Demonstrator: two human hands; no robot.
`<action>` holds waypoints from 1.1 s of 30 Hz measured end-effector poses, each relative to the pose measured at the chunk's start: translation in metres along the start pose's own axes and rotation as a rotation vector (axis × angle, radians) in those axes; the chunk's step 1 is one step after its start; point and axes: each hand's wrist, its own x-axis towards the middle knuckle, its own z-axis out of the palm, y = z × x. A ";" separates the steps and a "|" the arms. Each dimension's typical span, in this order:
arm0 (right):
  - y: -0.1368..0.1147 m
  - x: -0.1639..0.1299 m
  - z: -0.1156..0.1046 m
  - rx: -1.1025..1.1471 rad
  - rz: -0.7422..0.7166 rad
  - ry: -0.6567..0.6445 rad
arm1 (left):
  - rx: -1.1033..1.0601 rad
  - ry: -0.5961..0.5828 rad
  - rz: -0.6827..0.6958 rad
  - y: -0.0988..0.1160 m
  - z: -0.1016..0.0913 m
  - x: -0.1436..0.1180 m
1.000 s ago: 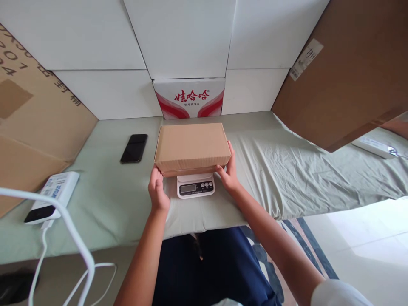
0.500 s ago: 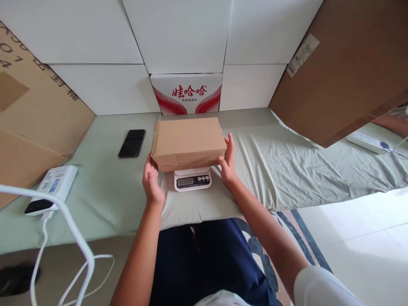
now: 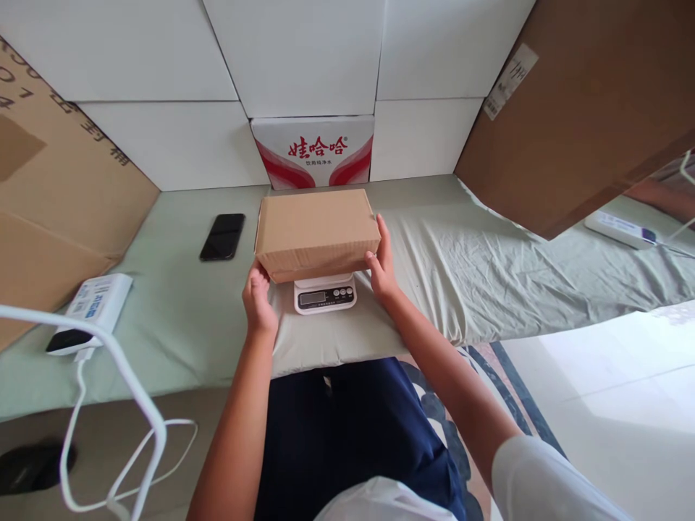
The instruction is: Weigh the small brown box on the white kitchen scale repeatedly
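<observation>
1. While both hands sit at its two ends, the box (image 3: pixel 317 230) is on top of the scale (image 3: pixel 324 295), lid closed, long side facing the person.
2. Left hand (image 3: pixel 259 300) is cupped against the box's lower left corner, fingers touching the cardboard. Looks more like steadying than a proper squeeze.
3. Right hand (image 3: pixel 381 264) lies flat along the right end, fingers stretched up the side and thumb near the front bottom edge. So the box is pinched lightly between the two palms.
4. Can't tell if the box's full weight is on the scale or if it's partly lifted. The display is too small to read.
5. Scale sits on a pale green sheet (image 3: pixel 489 268) near the front edge.
6. Black phone (image 3: pixel 222 236) lies face up left of the box, well apart.
7. White power strip (image 3: pixel 92 310) further left, with cables hanging off the edge.
8. Behind the box, a red-and-white carton (image 3: pixel 315 153) stands against white panels (image 3: pixel 163 145).
</observation>
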 end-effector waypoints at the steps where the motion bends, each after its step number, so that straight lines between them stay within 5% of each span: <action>1: 0.000 0.000 -0.001 -0.004 0.015 0.011 | -0.004 0.007 0.010 0.001 0.000 0.001; 15: 0.013 0.002 -0.005 0.006 0.154 0.090 | -0.073 0.048 -0.015 0.007 0.001 0.005; 29: -0.004 -0.008 0.002 0.059 0.047 0.001 | -0.008 -0.056 0.005 0.002 -0.002 -0.007; 33: -0.017 0.006 0.002 0.050 -0.002 -0.020 | -0.027 -0.085 0.033 0.008 0.005 0.013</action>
